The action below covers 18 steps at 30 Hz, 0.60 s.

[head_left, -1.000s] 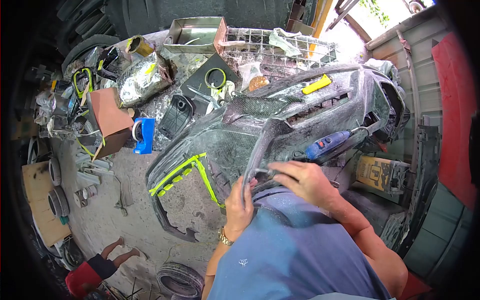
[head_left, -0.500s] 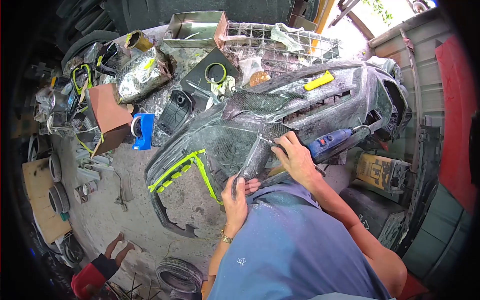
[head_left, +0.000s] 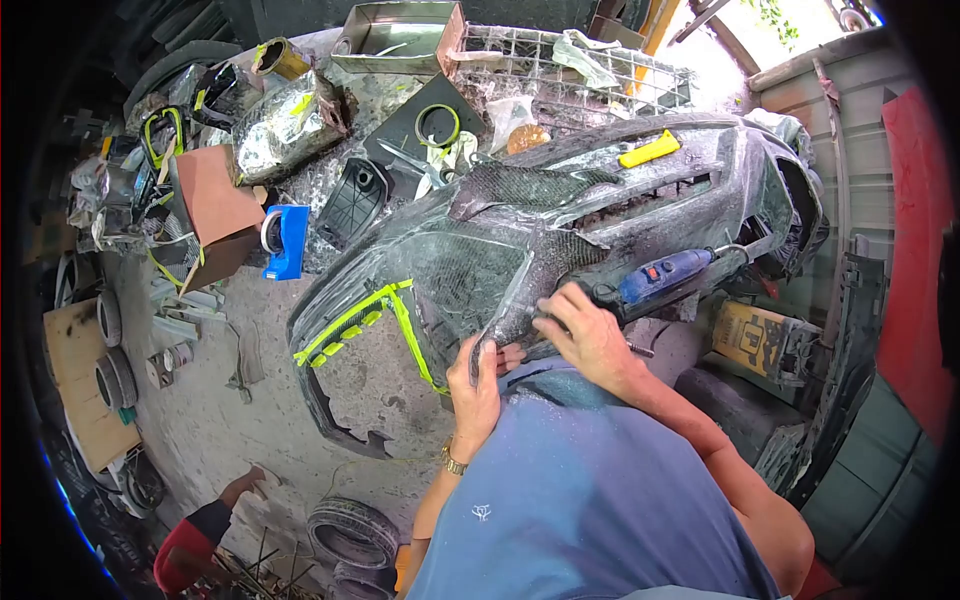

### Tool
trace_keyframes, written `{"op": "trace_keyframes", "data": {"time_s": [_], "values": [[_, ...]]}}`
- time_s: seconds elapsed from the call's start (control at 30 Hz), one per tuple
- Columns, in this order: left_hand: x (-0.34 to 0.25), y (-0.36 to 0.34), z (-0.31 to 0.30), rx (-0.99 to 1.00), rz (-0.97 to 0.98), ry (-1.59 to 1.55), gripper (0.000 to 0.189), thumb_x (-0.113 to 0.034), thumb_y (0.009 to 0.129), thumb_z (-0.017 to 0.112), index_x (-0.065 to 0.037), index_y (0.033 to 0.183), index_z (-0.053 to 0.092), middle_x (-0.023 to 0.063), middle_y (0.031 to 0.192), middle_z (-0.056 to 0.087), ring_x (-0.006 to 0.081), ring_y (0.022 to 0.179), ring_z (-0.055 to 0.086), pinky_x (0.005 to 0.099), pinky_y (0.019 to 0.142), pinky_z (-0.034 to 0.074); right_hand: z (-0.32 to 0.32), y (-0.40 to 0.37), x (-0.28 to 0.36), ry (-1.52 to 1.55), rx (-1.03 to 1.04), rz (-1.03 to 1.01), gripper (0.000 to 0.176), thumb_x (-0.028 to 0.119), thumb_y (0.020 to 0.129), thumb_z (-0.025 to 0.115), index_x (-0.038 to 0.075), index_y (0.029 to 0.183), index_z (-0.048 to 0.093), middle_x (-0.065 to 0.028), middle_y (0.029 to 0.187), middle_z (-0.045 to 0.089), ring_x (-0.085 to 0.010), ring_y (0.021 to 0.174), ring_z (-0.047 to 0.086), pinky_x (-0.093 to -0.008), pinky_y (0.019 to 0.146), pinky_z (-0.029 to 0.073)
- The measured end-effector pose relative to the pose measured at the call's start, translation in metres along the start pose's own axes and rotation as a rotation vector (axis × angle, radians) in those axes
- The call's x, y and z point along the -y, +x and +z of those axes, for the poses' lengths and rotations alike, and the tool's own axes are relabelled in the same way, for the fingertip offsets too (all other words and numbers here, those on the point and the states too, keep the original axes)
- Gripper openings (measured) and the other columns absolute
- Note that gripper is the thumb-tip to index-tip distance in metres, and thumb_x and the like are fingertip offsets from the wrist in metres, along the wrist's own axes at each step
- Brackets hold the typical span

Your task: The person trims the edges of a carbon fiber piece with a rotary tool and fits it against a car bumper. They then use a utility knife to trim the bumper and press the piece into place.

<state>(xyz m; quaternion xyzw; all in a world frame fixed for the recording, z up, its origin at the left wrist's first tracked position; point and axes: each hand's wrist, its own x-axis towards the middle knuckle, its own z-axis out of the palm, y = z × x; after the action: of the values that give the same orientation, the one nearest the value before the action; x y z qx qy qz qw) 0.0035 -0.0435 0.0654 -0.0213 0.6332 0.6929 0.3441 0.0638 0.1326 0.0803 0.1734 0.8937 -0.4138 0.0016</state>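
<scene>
A large dusty dark panel with a woven carbon-fibre pattern [head_left: 470, 285], shaped like a vehicle bumper, lies across the view in front of me. My left hand [head_left: 475, 390] is wrapped around its near edge, thumb on top and fingers beyond. Just right of it, my right hand [head_left: 588, 335] is pinched close above the panel's surface; what its fingertips hold, if anything, is too small to make out. A blue rotary tool [head_left: 665, 275] rests on the panel beyond that hand. Yellow-green tape [head_left: 405, 325] lines an opening at the left.
A yellow-handled cutter [head_left: 650, 149] lies on the panel. Behind it are scissors [head_left: 405, 158], a tape roll [head_left: 437, 125], a metal tray [head_left: 400, 40] and wire mesh [head_left: 580, 75]. A blue tape dispenser [head_left: 287, 243] stands left. Tires [head_left: 352, 532] and a person in red [head_left: 185, 555] are lower left.
My right hand has moved down the panel towards me, nearer my left hand, which keeps its hold on the edge. The person in red has shifted at the lower left.
</scene>
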Motion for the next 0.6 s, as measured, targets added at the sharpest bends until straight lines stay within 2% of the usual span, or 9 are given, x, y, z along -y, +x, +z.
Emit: {"op": "trace_keyframes", "data": {"time_s": [0.1, 0.6], "values": [[0.0002, -0.0009, 0.0005, -0.005, 0.012, 0.032, 0.025, -0.011, 0.103, 0.045, 0.008, 0.117, 0.054, 0.0165, 0.092, 0.069, 0.0211, 0.082, 0.07, 0.0327, 0.075, 0.058, -0.0009, -0.0018, 0.0033, 0.027, 0.028, -0.008, 0.019, 0.02, 0.091, 0.064, 0.008, 0.104, 0.058, -0.0118, 0.098, 0.054, -0.0375, 0.078, 0.063, -0.0462, 0.064, 0.051], [0.0032, -0.0006, -0.0001, -0.015, 0.031, 0.079, 0.026, -0.014, 0.103, 0.046, 0.007, 0.115, 0.055, 0.0143, 0.09, 0.069, 0.0194, 0.079, 0.07, 0.031, 0.073, 0.057, 0.0016, -0.0032, 0.0002, 0.032, 0.026, 0.002, 0.02, 0.019, 0.091, 0.064, 0.006, 0.106, 0.058, -0.0115, 0.099, 0.055, -0.0366, 0.079, 0.064, -0.0445, 0.064, 0.052]]}}
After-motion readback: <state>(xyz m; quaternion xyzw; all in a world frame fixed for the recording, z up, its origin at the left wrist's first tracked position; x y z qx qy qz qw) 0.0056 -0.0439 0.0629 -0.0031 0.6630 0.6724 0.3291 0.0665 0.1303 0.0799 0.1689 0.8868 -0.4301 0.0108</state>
